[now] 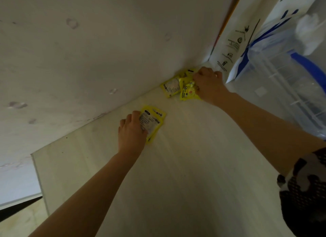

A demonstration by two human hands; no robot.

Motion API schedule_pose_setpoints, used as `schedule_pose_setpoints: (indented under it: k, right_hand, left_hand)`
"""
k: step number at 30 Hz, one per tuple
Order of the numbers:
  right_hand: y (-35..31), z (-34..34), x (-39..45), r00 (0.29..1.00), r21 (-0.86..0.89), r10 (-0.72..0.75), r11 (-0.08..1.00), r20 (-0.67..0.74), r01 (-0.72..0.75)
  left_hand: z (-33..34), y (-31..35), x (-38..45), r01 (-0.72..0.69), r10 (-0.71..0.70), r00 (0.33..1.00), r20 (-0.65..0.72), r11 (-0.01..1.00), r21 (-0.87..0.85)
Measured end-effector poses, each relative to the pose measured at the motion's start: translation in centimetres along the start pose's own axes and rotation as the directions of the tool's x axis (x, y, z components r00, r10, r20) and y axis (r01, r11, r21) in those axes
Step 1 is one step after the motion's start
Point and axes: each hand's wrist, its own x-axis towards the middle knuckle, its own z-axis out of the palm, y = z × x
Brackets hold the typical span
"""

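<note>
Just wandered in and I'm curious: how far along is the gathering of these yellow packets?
Partway, it seems. Done: the left hand holds a small stack of packets on the table. In hand: the right hand grips crumpled packets in the corner by the wall. Left: one flat packet lies beside them, not yet picked up.

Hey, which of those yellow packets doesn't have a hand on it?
The flat packet against the wall, white label up. The right hand grips the crumpled bunch beside it, and the left hand holds the near stack.
</note>
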Motion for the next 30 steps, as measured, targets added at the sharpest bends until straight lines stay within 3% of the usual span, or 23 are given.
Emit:
schedule_pose_setpoints:
  k: [5, 8, 11, 14, 19, 21, 25, 30]
  right_hand:
    - [0.4, -0.8, -2.4, 0.995, 0.083, -0.005, 0.996, -0.097, 0.013]
    - [0.7, -1.4, -4.1, 0.993, 0.3, 0.088, 0.952, -0.078, -0.06]
    - [0.9, -1.6, -5.5, 0.974, 0.576, 0.226, 0.794, 0.015, -0.193]
    - [1.5, -1.9, -5.6, 0.913, 0.702, 0.388, 0.616, 0.125, -0.358]
    - [2.9, -2.3, -4.8, 0.777, 0.882, 0.52, 0.09, 0.355, -0.463]
    - [3.3, -1.9, -4.0, 0.742, 0.887, 0.528, -0.047, 0.412, -0.459]
    - [3.4, -1.3, -2.3, 0.711, 0.882, 0.538, -0.149, 0.452, -0.448]
    - [2.5, -1.3, -0.8, 0.674, 0.861, 0.557, -0.177, 0.486, -0.476]
  left_hand:
    - [-0.3, 0.6, -0.5, -0.016, 0.013, 1.0, -0.026, 0.992, -0.126]
    - [-0.6, 1.2, -0.4, 0.021, -0.023, 1.0, -0.009, 0.968, -0.25]
    - [-1.3, 2.3, 0.4, 0.039, -0.036, 0.999, 0.015, 0.935, -0.352]
    - [-2.4, 3.8, 1.6, 0.001, -0.007, 1.0, -0.015, 0.925, -0.379]
    - [-3.2, 6.8, 5.0, -0.045, 0.013, 0.997, -0.082, 0.912, -0.407]
    - [-2.8, 7.6, 6.8, -0.064, 0.034, 0.996, -0.082, 0.913, -0.403]
    - [-1.1, 8.9, 9.6, -0.072, 0.068, 0.997, -0.025, 0.9, -0.429]
    - [0.8, 10.1, 11.0, -0.046, 0.057, 0.998, 0.013, 0.903, -0.428]
